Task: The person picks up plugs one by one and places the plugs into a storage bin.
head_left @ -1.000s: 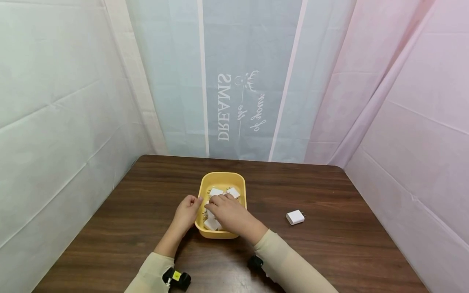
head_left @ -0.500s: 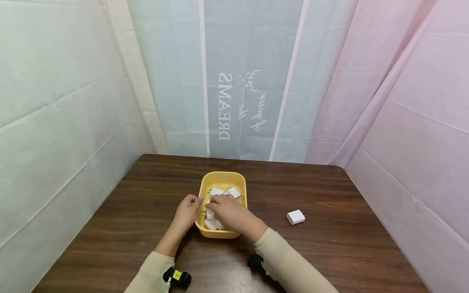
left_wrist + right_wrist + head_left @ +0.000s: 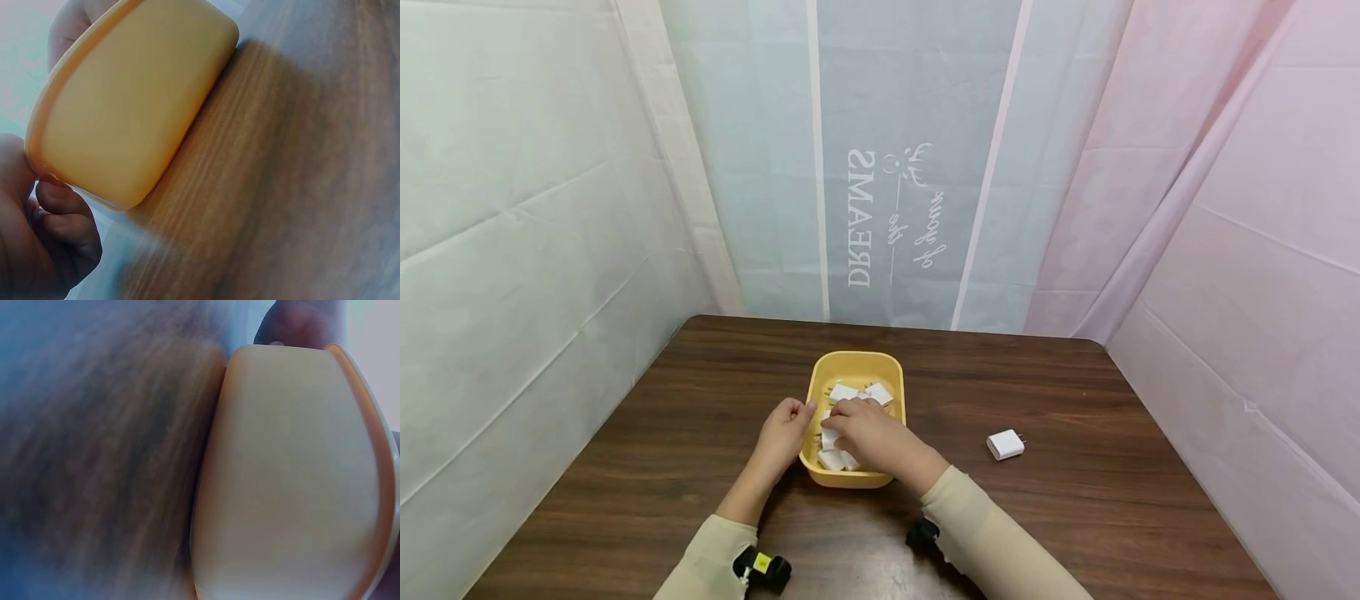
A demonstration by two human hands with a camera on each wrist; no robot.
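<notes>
A yellow plastic bin (image 3: 857, 481) stands on the table and holds several white plug-in chargers (image 3: 844, 393), some with metal prongs showing. My left hand (image 3: 784, 433) pinches the bin's left rim; in the left wrist view the thumb lies at the rim and the fingers (image 3: 72, 228) are curled below it. My right hand (image 3: 874, 435) reaches over the right side into the bin, fingers bent down among the chargers. Its fingertips are hidden, and I cannot tell whether they grip one. The right wrist view shows mostly the bin's outer wall (image 3: 287, 469).
One more white charger (image 3: 1005, 445) lies on the dark wooden table (image 3: 1075, 517) to the right of the bin, prongs pointing right. Pale fabric hangs behind the table and on both sides. Black wrist cameras (image 3: 762, 572) sit on both sleeves.
Inside the bin my right fingers have shifted slightly, and the chargers near its front end have moved, with another one now showing beside them. The left hand and bin stay nearly still.
</notes>
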